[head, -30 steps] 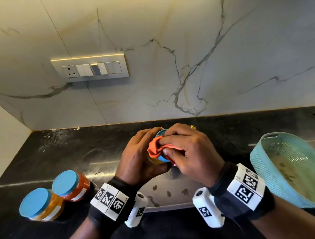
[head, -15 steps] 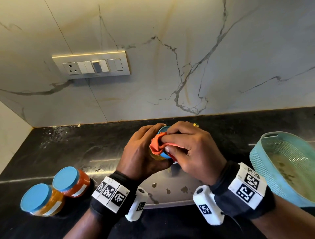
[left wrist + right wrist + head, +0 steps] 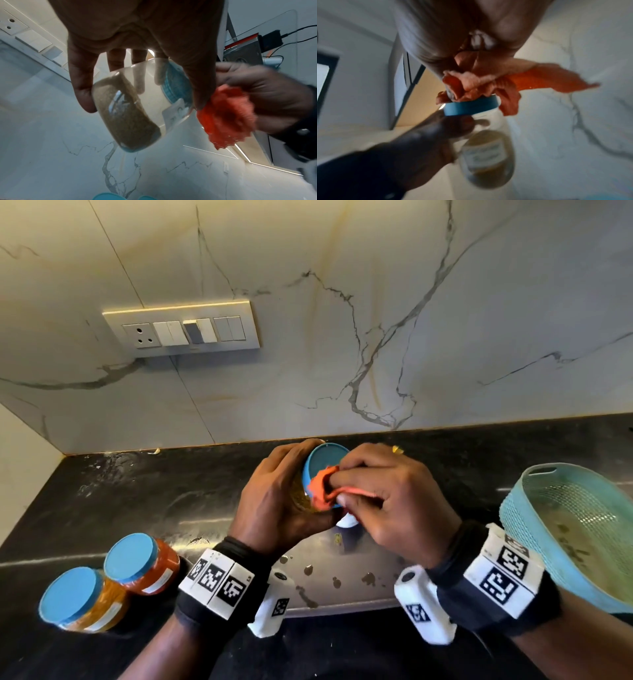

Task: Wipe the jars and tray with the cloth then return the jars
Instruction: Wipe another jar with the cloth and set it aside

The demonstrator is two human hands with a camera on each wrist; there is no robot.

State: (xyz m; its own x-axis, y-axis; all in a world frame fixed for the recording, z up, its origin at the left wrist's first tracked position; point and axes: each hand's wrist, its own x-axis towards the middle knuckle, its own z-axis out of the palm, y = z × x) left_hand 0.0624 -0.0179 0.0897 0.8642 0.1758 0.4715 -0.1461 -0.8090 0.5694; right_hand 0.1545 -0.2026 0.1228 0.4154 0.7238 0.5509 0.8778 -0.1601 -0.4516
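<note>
My left hand (image 3: 284,494) grips a clear jar (image 3: 130,113) with a blue lid (image 3: 323,463), tilted above the steel tray (image 3: 346,587); brown grains lie inside it. My right hand (image 3: 387,498) holds a bunched orange cloth (image 3: 322,491) pressed onto the lid's top. In the right wrist view the cloth (image 3: 481,83) covers the lid (image 3: 471,106), with the jar (image 3: 488,152) below it. Two more blue-lidded jars stand on the black counter at the lower left, an orange-filled one (image 3: 80,599) and a red-filled one (image 3: 142,563).
The tray carries several brown spots (image 3: 308,570). A teal mesh basket (image 3: 575,529) sits at the right, close to my right wrist. A marble wall with a switch panel (image 3: 183,328) rises behind the counter (image 3: 137,494).
The jar has tilted so more of its blue lid faces the camera, and the cloth has shifted across the lid. Both hands stay in the same place above the tray.
</note>
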